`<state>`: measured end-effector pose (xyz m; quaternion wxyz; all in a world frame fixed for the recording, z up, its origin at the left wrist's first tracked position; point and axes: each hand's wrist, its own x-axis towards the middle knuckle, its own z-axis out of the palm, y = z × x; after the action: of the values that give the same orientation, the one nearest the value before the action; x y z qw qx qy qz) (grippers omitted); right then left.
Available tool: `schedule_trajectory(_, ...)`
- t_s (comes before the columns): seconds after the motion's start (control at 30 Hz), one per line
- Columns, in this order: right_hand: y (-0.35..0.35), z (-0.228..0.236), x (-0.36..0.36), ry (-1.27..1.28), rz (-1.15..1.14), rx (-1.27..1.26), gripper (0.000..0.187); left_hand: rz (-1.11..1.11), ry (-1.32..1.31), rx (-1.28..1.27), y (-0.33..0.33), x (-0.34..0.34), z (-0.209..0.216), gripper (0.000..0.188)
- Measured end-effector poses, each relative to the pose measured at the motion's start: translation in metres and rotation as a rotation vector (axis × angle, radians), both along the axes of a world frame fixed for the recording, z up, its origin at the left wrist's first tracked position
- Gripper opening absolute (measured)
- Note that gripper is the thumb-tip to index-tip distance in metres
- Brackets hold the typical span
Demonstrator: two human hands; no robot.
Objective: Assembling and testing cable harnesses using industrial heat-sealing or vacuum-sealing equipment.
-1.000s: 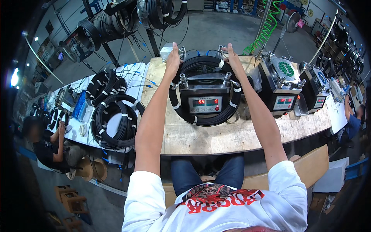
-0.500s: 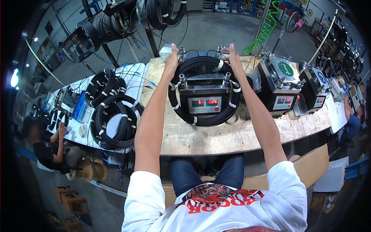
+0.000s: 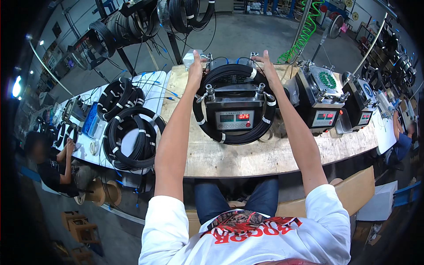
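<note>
A black box-shaped machine (image 3: pixel 234 106) with a metal top and a red-lit display panel stands on the plywood bench before me. A coil of black cable (image 3: pixel 236 138), bound with white bands, hangs around its front. My left hand (image 3: pixel 195 75) is at the machine's far left corner, thumb up, fingers stretched inward by a rear metal clamp post. At the far right corner my right hand (image 3: pixel 268 73) mirrors it, thumb raised and fingers toward the other rear clamp. Whether the fingertips touch the clamps is hard to make out. Blue-tipped cables run between the rear clamps.
Two similar machines (image 3: pixel 324 95) with green and blue rings on top stand to the right. Banded black cable coils (image 3: pixel 132 139) lie on the white table at left. A green spiral hose (image 3: pixel 304 35) hangs behind. Co-workers sit at far left (image 3: pixel 53 163) and far right.
The left red readout on the machine's panel was lit and is dark now. Both hands stay at the rear corners, with only slight shifts.
</note>
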<state>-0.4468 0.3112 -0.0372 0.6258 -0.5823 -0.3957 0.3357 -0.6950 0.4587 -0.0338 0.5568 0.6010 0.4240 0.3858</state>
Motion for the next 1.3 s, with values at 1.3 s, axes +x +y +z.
schedule_trajectory(1.3,0.002,-0.005,0.002,-0.102,-0.082,0.012,0.082,-0.048,0.071,0.047,0.004,0.004,-0.002,0.101)
